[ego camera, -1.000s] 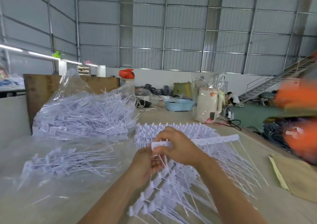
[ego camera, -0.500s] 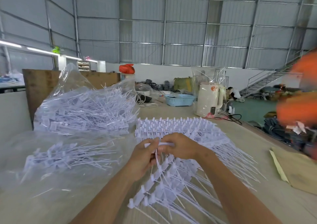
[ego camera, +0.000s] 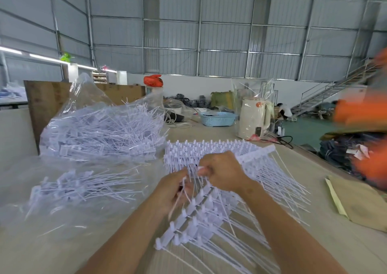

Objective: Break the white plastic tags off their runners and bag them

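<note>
Head view, left hand: the left hand [ego camera: 174, 190] is curled around a bunch of thin white plastic tag tails [ego camera: 189, 182], low at the middle of the table.
Head view, right hand: the right hand [ego camera: 222, 172] is closed, pinching the upper end of the same strip; the two hands are almost touching.
Runner strips: a fanned pile of white plastic tags on their runners [ego camera: 211, 217] lies on the pale table [ego camera: 314, 242] under and in front of both hands, tails spreading right.
Filled bag: a clear plastic bag stuffed with loose white tags [ego camera: 100, 131] sits at the far left of the table.
Loose tags: a smaller heap of detached white tags [ego camera: 83, 186] lies inside clear plastic film just left of the hands.
Far table: a cream electric kettle [ego camera: 252, 119] wrapped in clear plastic stands beside a light blue plastic basket [ego camera: 216, 119].
Right edge: a tan paper envelope [ego camera: 360, 204] lies near a blurred orange shape [ego camera: 362, 112].
</note>
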Motion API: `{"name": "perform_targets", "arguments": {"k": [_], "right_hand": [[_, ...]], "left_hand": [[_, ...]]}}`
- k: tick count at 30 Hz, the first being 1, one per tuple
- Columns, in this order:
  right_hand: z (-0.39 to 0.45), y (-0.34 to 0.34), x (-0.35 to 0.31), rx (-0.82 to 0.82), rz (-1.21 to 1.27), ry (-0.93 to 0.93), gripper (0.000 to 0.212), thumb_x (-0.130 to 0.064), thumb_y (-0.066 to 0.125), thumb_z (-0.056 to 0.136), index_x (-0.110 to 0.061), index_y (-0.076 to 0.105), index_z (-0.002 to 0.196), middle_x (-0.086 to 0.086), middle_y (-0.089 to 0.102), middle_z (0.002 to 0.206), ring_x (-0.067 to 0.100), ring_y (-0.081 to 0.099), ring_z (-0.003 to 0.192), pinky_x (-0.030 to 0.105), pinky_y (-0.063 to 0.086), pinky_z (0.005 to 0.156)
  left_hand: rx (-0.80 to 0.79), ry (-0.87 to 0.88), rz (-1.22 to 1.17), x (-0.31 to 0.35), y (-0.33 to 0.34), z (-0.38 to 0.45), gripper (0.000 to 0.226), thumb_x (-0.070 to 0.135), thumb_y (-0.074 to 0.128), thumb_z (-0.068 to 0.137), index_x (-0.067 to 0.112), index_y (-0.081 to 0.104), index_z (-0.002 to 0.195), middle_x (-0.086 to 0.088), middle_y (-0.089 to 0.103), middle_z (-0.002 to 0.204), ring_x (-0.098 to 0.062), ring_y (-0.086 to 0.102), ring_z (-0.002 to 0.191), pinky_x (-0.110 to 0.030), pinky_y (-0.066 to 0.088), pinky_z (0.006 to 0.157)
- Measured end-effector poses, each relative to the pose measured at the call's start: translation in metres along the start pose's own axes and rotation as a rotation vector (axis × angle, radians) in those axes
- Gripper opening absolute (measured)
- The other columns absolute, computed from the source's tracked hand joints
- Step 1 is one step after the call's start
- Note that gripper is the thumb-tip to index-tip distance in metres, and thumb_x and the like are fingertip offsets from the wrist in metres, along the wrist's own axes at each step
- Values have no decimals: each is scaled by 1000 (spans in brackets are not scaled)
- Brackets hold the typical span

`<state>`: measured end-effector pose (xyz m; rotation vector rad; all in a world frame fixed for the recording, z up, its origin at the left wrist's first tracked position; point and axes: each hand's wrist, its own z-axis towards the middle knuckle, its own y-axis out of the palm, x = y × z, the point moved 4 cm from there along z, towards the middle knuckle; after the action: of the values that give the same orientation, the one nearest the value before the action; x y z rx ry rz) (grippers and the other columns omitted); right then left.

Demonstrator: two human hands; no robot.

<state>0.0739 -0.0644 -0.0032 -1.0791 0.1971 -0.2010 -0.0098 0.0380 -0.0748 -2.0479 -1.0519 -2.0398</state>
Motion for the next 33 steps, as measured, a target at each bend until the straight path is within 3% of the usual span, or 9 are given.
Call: {"name": "perform_targets", "arguments": {"k": [7, 11, 13, 17, 19, 22, 25, 29, 33], "right_hand": [[1, -89, 2, 147, 327, 70, 29, -29, 53, 93, -7, 63, 109, 13, 61, 119, 8, 52, 89, 31, 43, 91], [7, -131, -21, 229, 274, -33, 24, -33, 54, 92, -12, 64, 88, 4, 64, 87, 6, 51, 76, 30, 44, 76], [13, -130, -35, 123, 307, -90, 26, -36, 56, 90, -14, 64, 78, 2, 59, 73, 9, 52, 66, 30, 43, 65], [28, -66, -54, -256, 226, -107, 27, -30, 57, 92, -7, 68, 98, 8, 67, 99, 23, 62, 89, 36, 50, 84], [27, -30, -55, -307, 253, -110, 26, -16, 59, 91, -8, 65, 115, -5, 57, 101, 10, 53, 84, 17, 43, 74], [27, 5, -46, -252, 401, 13, 43, -2, 60, 88, -6, 53, 130, -7, 44, 92, 9, 52, 75, 17, 44, 68], [26, 14, -38, -138, 426, 40, 43, -3, 65, 84, -7, 56, 126, -3, 42, 94, 14, 56, 78, 27, 52, 74], [20, 19, -15, -222, 387, 77, 45, -26, 67, 86, -11, 55, 127, 3, 47, 109, 11, 48, 96, 19, 36, 81], [14, 17, -4, -289, 424, 94, 23, -22, 60, 92, 0, 67, 89, 5, 57, 74, 15, 52, 67, 29, 40, 67]], "left_hand": [[153, 69, -218, 10, -15, 2, 21, 26, 54, 95, 8, 53, 84, -7, 58, 53, -13, 53, 47, -19, 47, 41], [98, 52, -202, 6, -6, 2, 14, 19, 49, 98, 8, 55, 91, -12, 62, 72, -16, 61, 53, -23, 52, 45], [69, 72, -190, 7, -5, 1, 17, 17, 47, 99, 6, 55, 89, -12, 59, 70, -13, 58, 46, -18, 48, 41], [32, 135, -186, 10, 2, 0, 22, 25, 48, 98, 5, 55, 93, -8, 56, 66, -9, 51, 41, -15, 39, 35], [17, 162, -271, 12, 4, -1, 40, 43, 45, 96, 5, 57, 99, -6, 56, 62, -11, 51, 42, -18, 43, 37], [37, 170, -226, 13, 0, -1, 60, 64, 37, 89, 8, 58, 96, -4, 58, 54, -13, 53, 42, -19, 45, 41], [106, 199, 62, 10, -8, 1, 39, 46, 51, 92, 9, 61, 85, -1, 58, 55, -12, 49, 49, -22, 39, 48], [172, 295, 138, 13, -17, 4, 26, 22, 61, 91, 7, 53, 70, 0, 53, 46, -8, 46, 39, -23, 38, 47], [190, 338, 124, 16, -15, 4, 28, 22, 64, 89, 9, 53, 67, 3, 52, 45, -6, 44, 37, -18, 40, 40]]}}
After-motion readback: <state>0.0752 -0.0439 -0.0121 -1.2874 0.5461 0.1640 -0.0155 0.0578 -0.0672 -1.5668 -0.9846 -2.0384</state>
